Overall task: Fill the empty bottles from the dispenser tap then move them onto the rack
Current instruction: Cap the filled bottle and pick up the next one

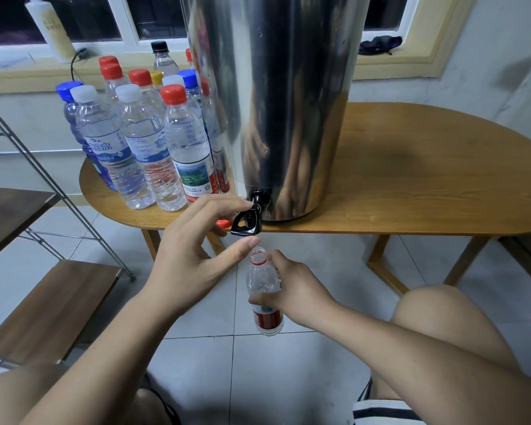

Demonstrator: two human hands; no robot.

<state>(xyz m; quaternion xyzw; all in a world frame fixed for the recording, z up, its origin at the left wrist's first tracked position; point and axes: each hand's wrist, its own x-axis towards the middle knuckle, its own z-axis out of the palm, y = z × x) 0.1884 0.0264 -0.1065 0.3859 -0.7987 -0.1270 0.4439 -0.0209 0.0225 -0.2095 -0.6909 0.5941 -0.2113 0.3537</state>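
On the left is a rack (52, 305) of brown wood shelves and thin metal bars. Clear plastic capped bottles (141, 142) stand on the wood table (426, 179). The left hand (187, 250) curls its grip round the black tap (247, 223) of the shiny metal dispenser (282, 102). The right hand (298, 289) has its grip closed round an open clear bottle (262, 280) just under the tap.

Oval wooden table (426, 179) on tiled floor (258, 363). Steel dispenser (282, 102) stands at the front edge, its black tap (249, 223) overhanging. Cluster of capped bottles (141, 142) upright at left end, close beside the dispenser
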